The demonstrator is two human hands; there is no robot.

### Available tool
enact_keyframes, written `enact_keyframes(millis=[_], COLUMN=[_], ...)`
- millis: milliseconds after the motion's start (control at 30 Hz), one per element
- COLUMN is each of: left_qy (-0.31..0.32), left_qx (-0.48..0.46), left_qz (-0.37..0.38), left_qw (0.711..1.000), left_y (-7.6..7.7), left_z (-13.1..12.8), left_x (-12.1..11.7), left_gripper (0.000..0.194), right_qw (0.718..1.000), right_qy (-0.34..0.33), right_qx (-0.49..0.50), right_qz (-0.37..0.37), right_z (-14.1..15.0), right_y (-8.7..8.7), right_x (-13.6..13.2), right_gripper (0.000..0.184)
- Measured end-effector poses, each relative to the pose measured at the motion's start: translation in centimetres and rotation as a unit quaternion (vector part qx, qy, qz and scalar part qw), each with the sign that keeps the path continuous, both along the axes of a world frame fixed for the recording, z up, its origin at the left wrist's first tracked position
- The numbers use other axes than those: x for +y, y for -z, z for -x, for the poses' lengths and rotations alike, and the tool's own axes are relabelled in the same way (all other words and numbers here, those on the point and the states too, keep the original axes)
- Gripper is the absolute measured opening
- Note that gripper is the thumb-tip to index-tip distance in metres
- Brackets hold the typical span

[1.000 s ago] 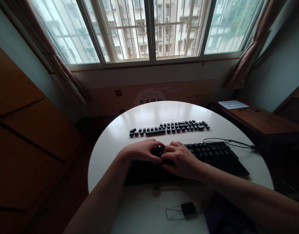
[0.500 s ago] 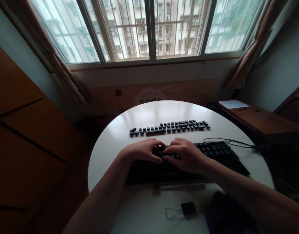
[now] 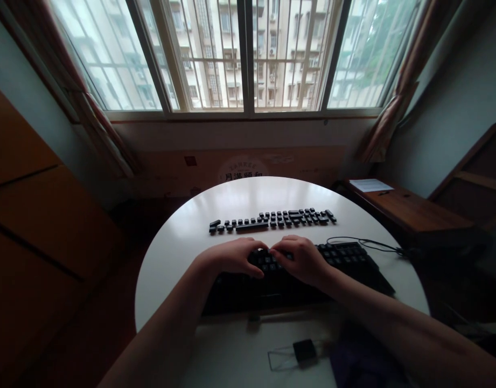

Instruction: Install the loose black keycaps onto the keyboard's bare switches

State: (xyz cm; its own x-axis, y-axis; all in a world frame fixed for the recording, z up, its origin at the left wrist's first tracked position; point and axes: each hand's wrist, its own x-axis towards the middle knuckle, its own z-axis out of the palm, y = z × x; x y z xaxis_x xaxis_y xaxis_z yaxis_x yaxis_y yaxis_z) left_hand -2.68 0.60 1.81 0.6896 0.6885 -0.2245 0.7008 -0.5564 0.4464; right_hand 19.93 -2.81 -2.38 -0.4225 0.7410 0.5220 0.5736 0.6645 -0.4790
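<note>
Black kbd (image 3: 280, 288) nr keycaps (image 3: 279, 223) (bare tbl (image 3: 310, 233) btwn).

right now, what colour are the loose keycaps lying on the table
Black keycaps, best seen in the head view.

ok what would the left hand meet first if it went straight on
Probably the right hand, close ahead over the keyboard, though the depth between them is hard to judge.

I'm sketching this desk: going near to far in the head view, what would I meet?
Small black piece with a wire loop → black keyboard → loose keycaps → window.
</note>
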Motion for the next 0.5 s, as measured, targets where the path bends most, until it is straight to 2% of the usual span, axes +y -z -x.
enact_keyframes(millis=[200,367,500], left_qy=[0.003,0.024,0.017], left_qx=[0.011,0.003,-0.005], left_qz=[-0.011,0.005,-0.001], left_qw=[1.0,1.0,1.0], left_y=[-0.15,-0.06,0.49], left_z=[0.07,0.38,0.44], left_x=[-0.14,0.12,0.38], left_gripper=[0.076,0.071,0.078], right_qw=[0.999,0.999,0.999], right_qy=[0.038,0.038,0.036], right_qx=[0.033,0.026,0.032], right_qz=[-0.002,0.007,0.016], right_z=[0.28,0.28,0.25], right_y=[0.35,0.68,0.77], right_x=[0.39,0.54,0.69], right_gripper=[0.018,0.016,0.016])
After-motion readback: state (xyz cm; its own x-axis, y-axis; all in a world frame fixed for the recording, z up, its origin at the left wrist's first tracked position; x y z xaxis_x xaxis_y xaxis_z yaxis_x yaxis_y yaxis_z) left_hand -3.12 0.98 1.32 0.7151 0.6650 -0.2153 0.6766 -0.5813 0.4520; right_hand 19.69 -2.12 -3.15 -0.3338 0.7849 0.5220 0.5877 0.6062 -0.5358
